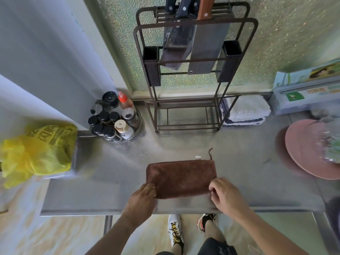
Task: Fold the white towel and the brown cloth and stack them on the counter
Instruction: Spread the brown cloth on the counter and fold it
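The brown cloth lies folded into a flat rectangle on the steel counter, near its front edge. My left hand pinches the cloth's near left corner. My right hand grips its near right corner. A thin loop and a small white tag stick out at the cloth's far edge. The white towel sits folded at the back right of the counter, beside the rack's foot.
A dark metal knife rack with cleavers stands at the back centre. A round caddy of spice bottles sits back left. A yellow plastic bag hangs at the left edge. A pink plate and boxes occupy the right.
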The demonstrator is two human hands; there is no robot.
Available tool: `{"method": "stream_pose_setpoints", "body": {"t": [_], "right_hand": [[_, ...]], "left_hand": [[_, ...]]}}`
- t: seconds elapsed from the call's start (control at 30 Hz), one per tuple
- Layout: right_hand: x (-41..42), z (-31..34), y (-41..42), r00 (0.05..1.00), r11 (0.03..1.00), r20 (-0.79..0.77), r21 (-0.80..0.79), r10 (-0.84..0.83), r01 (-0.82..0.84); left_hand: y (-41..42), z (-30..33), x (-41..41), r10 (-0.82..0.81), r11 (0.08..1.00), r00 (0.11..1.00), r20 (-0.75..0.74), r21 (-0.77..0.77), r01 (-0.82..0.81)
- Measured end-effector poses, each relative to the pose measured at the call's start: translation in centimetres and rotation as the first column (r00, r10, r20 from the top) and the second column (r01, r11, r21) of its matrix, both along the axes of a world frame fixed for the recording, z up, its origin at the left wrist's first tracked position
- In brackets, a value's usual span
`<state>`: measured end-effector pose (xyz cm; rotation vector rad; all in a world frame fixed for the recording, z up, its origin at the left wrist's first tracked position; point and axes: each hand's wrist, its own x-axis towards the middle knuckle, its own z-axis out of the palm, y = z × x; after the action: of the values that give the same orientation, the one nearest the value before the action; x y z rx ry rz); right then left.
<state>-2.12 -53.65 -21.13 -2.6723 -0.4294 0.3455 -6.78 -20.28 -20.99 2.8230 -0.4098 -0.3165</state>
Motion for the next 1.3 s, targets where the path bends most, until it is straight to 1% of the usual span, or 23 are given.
{"method": "stream_pose_setpoints", "body": {"t": [0.07, 0.13, 0.23, 0.33, 0.4, 0.47, 0.53, 0.6, 0.63, 0.67, 0.7, 0.73, 0.77, 0.8, 0.83, 0.87, 0.9, 1.0, 1.1, 1.13, 1.2, 1.23, 1.3], "right_hand": [[1.2, 0.6, 0.0, 0.992, 0.992, -0.061, 0.047, -0.111, 0.113], [2.9, 1.1, 0.2, 0.968, 0.973, -0.141, 0.078, -0.206, 0.218], [5.8, 1.4, 0.8, 0.900, 0.910, -0.249, 0.126, -0.357, 0.396], [7.9, 0.9, 1.6, 0.874, 0.878, -0.267, 0.153, -0.405, 0.454], [8.9, 0.4, 2.0, 0.868, 0.861, -0.246, 0.177, -0.431, 0.478], [9.5, -0.6, 2.3, 0.854, 0.845, -0.244, 0.177, -0.459, 0.504], [9.7, -1.3, 2.5, 0.847, 0.844, -0.240, 0.146, -0.475, 0.515], [9.3, -1.5, 2.5, 0.855, 0.849, -0.168, 0.131, -0.490, 0.512], [8.9, -1.6, 2.5, 0.867, 0.858, -0.080, 0.130, -0.491, 0.497], [8.2, -1.7, 2.5, 0.883, 0.879, 0.037, 0.121, -0.468, 0.460], [7.5, -1.9, 2.7, 0.901, 0.913, 0.152, 0.099, -0.406, 0.395], [6.8, -2.1, 3.0, 0.921, 0.950, 0.232, 0.061, -0.313, 0.308], [6.1, -2.3, 3.4, 0.944, 0.978, 0.258, 0.019, -0.204, 0.206], [5.5, -2.7, 3.7, 0.965, 0.994, 0.241, -0.017, -0.099, 0.106], [5.1, -3.3, 4.0, 0.978, 0.998, 0.207, -0.051, -0.018, 0.029], [4.8, -3.8, 4.2, 0.986, 0.996, 0.166, -0.085, 0.025, -0.011], [4.6, -4.3, 4.3, 0.991, 0.993, 0.128, -0.118, 0.034, -0.019], [4.2, -5.1, 4.3, 0.997, 0.986, 0.076, -0.168, -0.011, 0.024], [4.1, -5.0, 4.6, 0.997, 0.985, 0.066, -0.170, -0.028, 0.039], [4.0, -4.7, 4.7, 0.996, 0.982, 0.056, -0.169, -0.071, 0.079], [3.7, -3.6, 4.9, 0.963, 0.954, 0.049, -0.131, -0.266, 0.271], [3.5, -3.0, 5.0, 0.921, 0.918, 0.060, -0.073, -0.385, 0.389], [3.1, -2.0, 5.1, 0.803, 0.804, 0.043, 0.064, -0.594, 0.592]], "left_hand": [[0.0, 0.8, 0.6, 0.151, 0.984, 0.988, -0.031, -0.087, -0.153], [0.2, 1.1, 1.9, 0.291, 0.939, 0.953, -0.087, -0.163, -0.302], [0.0, 1.7, 4.9, 0.494, 0.819, 0.858, -0.143, -0.256, -0.514], [-0.8, 2.0, 7.8, 0.624, 0.709, 0.747, -0.228, -0.237, -0.664], [-1.2, 1.7, 8.9, 0.647, 0.686, 0.722, -0.246, -0.226, -0.692], [-1.3, 1.0, 9.4, 0.655, 0.685, 0.716, -0.241, -0.209, -0.698], [-1.5, 0.3, 9.5, 0.667, 0.698, 0.718, -0.200, -0.169, -0.696], [-2.0, 0.2, 9.5, 0.670, 0.726, 0.737, -0.088, -0.131, -0.675], [-2.3, 0.3, 9.4, 0.642, 0.760, 0.767, -0.011, -0.120, -0.638], [-2.9, 0.3, 9.1, 0.576, 0.815, 0.815, 0.062, -0.114, -0.568], [-3.6, 0.2, 8.9, 0.470, 0.882, 0.874, 0.121, -0.106, -0.459], [-4.4, 0.0, 8.6, 0.328, 0.944, 0.932, 0.156, -0.082, -0.318], [-5.4, -0.3, 8.3, 0.182, 0.983, 0.970, 0.161, -0.046, -0.177], [-6.2, -0.7, 8.0, 0.074, 0.997, 0.988, 0.136, 0.002, -0.075], [-7.0, -1.3, 7.7, 0.016, 0.999, 0.995, 0.098, 0.050, -0.021], [-7.4, -1.9, 7.5, 0.007, 0.996, 0.998, 0.060, 0.083, -0.012], [-7.8, -2.5, 7.2, 0.033, 0.994, 0.999, 0.023, 0.105, -0.035], [-7.8, -3.9, 6.7, 0.113, 0.981, 0.993, -0.028, 0.164, -0.107], [-7.7, -4.1, 6.6, 0.113, 0.978, 0.993, -0.021, 0.179, -0.107], [-7.7, -3.9, 6.5, 0.111, 0.979, 0.994, -0.023, 0.175, -0.105], [-7.6, -3.1, 6.1, 0.136, 0.979, 0.991, -0.006, 0.158, -0.133], [-7.4, -2.7, 5.8, 0.166, 0.976, 0.986, 0.006, 0.145, -0.165], [-6.9, -1.8, 4.6, 0.226, 0.965, 0.974, 0.033, 0.126, -0.228]]}}
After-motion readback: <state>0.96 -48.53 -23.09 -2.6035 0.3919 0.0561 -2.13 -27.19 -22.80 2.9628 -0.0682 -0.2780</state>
